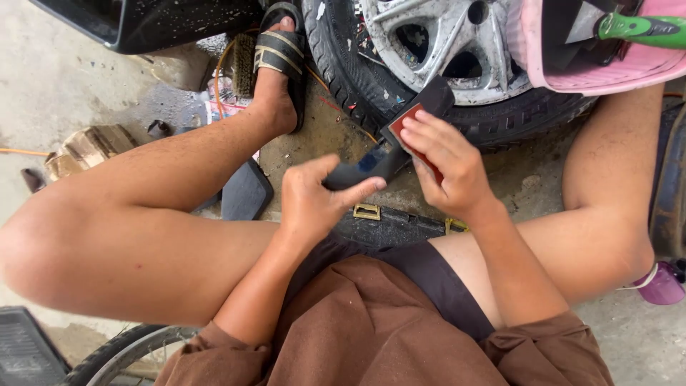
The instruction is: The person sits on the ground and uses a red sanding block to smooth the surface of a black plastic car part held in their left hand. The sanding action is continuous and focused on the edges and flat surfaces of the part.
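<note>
We see one dark strip of rubber (379, 154), long and flat, black with a bluish sheen mid-length, running diagonally from lower left to upper right over the gap between the two knees, just in front of the tyre (371, 93). Left to right: one flat dark mat corner (25, 350) at bottom left, one broken pale block (86, 146) on the concrete, one wire brush (244, 64) beside the one sandalled foot (280, 57) we can see, one dark flat pad (246, 191) on the ground under the left leg. Left hand (311, 204) is closed on the lower end of the strip, thumb on top, index finger stretched along its underside. Right hand (446, 161) is clamped on a small red piece (414, 125), rectangular and flat, pressed against the upper part of the strip with fingertips on top; its far end is hidden under the fingers. One car wheel behind: black tyre, one silver rim (436, 36), spoked, dirty, paint-speckled. One pink tub (629, 68) at top right, with one green handle (643, 28) sticking out. One purple container (661, 284) at the right edge, partly cut off. One thin bicycle wheel (118, 354) arcs in at bottom left. Two brass-coloured clasps (367, 211) on the black case under the hands.
</note>
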